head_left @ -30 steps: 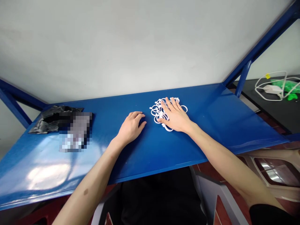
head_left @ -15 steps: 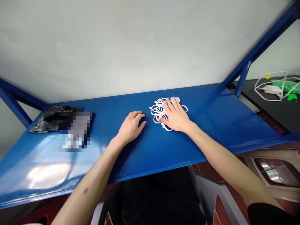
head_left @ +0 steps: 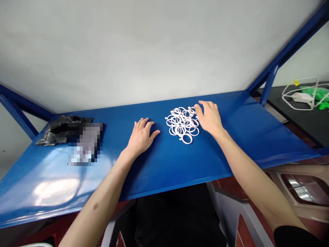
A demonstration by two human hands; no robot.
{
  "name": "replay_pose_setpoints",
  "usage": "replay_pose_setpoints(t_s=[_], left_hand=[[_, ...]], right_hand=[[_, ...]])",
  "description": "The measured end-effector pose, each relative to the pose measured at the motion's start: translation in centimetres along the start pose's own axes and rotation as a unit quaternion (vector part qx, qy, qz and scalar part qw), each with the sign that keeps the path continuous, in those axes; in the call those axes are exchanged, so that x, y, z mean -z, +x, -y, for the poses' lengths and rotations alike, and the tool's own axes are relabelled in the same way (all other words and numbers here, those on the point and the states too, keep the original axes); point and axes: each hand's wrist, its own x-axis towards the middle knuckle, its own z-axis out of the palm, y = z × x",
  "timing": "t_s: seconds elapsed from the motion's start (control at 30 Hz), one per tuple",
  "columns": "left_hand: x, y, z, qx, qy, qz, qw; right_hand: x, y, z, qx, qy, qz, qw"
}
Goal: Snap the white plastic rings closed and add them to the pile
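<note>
A pile of white curtain rings (head_left: 182, 122), each round with a small eyelet, lies on the blue table (head_left: 164, 168). My right hand (head_left: 210, 118) is at the pile's right edge, thumb and fingers apart; its fingertips hide a little of the outermost rings, and I cannot tell whether they touch. To the left of the rings, my left hand (head_left: 141, 135) rests on the table with its fingers spread and holds nothing. A gap of blue tabletop separates it from the pile.
A crumpled black plastic bag (head_left: 61, 128) and a blurred-out flat object (head_left: 88, 142) lie on the table's left side. Blue metal braces (head_left: 268, 84) rise at both ends. White cable (head_left: 299, 97) and green plastic (head_left: 318, 92) lie on a dark surface at right.
My right hand has moved off the top of the rings to their right side, uncovering the pile. My left hand has shifted slightly left and its fingers have spread more.
</note>
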Motion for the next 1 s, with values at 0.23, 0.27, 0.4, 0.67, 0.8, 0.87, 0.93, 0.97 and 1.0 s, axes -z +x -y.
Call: replay_pose_setpoints(t_s=[0.23, 0.27, 0.4, 0.67, 0.8, 0.87, 0.93, 0.97, 1.0], left_hand=[[0.6, 0.0, -0.1, 0.026, 0.019, 0.036, 0.999], [0.7, 0.0, -0.1, 0.025, 0.022, 0.041, 0.999], [0.9, 0.1, -0.2, 0.018, 0.034, 0.052, 0.998], [0.9, 0.1, -0.3, 0.015, 0.042, 0.056, 0.997], [0.9, 0.0, -0.2, 0.012, 0.041, 0.055, 0.998], [0.9, 0.0, -0.1, 0.010, 0.041, 0.055, 0.998], [0.9, 0.0, -0.1, 0.010, 0.042, 0.056, 0.998], [0.9, 0.0, -0.1, 0.011, 0.042, 0.057, 0.997], [0.9, 0.0, -0.1, 0.011, 0.042, 0.057, 0.997]], right_hand=[[-0.6, 0.7, -1.8, -0.080, -0.092, 0.083, 0.989], [-0.6, 0.7, -1.8, -0.079, -0.098, 0.085, 0.988], [-0.6, 0.5, -1.6, -0.076, -0.110, 0.085, 0.987], [-0.2, 0.5, -1.1, -0.088, -0.114, 0.102, 0.984], [0.2, 0.6, -0.9, -0.086, -0.117, 0.111, 0.983], [0.4, 0.5, -0.7, -0.090, -0.124, 0.119, 0.981], [0.7, 0.3, -0.6, -0.088, -0.130, 0.132, 0.979], [0.8, 0.2, -0.6, -0.081, -0.131, 0.140, 0.978], [0.9, 0.1, -0.6, -0.073, -0.131, 0.146, 0.978]])
